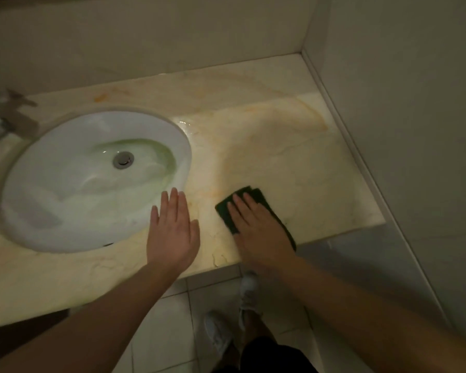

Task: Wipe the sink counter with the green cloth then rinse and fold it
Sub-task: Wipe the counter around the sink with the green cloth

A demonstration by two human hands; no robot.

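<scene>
The right hand (256,224) presses flat, fingers together, on the green cloth (223,211) near the counter's (280,146) near edge; unwiped marble probably lies far and right. The left hand (172,230) rests open, empty.

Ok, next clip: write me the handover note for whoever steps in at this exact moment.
Right hand: flat, pressing the green cloth on the counter near its front edge, right of the sink.
Left hand: open, empty, over the sink's right rim.
Done: wiping under way; wet sheen beside the sink.
Left: finish the counter, rinse the cloth, fold it.
</scene>
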